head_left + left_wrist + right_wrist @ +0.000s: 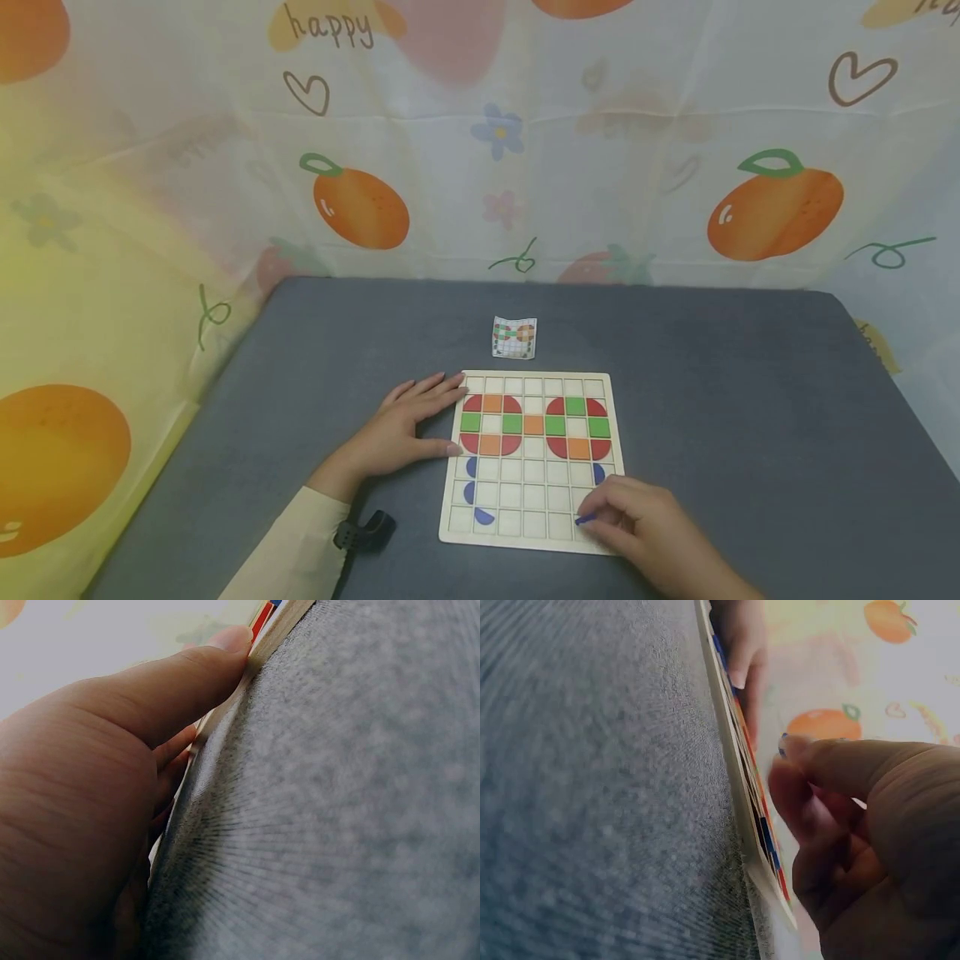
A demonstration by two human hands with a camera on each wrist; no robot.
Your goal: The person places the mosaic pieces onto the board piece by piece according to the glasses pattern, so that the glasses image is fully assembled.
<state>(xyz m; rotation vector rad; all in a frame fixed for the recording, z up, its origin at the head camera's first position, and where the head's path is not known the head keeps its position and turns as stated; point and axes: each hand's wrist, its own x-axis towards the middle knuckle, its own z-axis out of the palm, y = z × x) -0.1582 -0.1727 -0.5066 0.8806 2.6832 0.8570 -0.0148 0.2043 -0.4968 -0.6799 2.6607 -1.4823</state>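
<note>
A square wooden grid board (536, 375) lies on the dark grey table. My left hand (401, 429) rests at the board's left edge, fingers extended, thumb tip on the rim; in the left wrist view the thumb (180, 686) touches that edge. My right hand (637, 517) pinches a small blue piece (585, 519) between thumb and fingers, over the lower right squares. That piece is seen nearly edge-on. Red, green and orange pieces form two rounded rings joined by an orange square (533, 425). Blue curved pieces (483, 517) sit at lower left, and another blue piece (598, 473) at right.
Behind the board lies a small printed card (514, 338) with a similar coloured pattern. A black band (365, 532) is on the left wrist. A fruit-patterned cloth (585, 192) hangs behind the table (750, 400).
</note>
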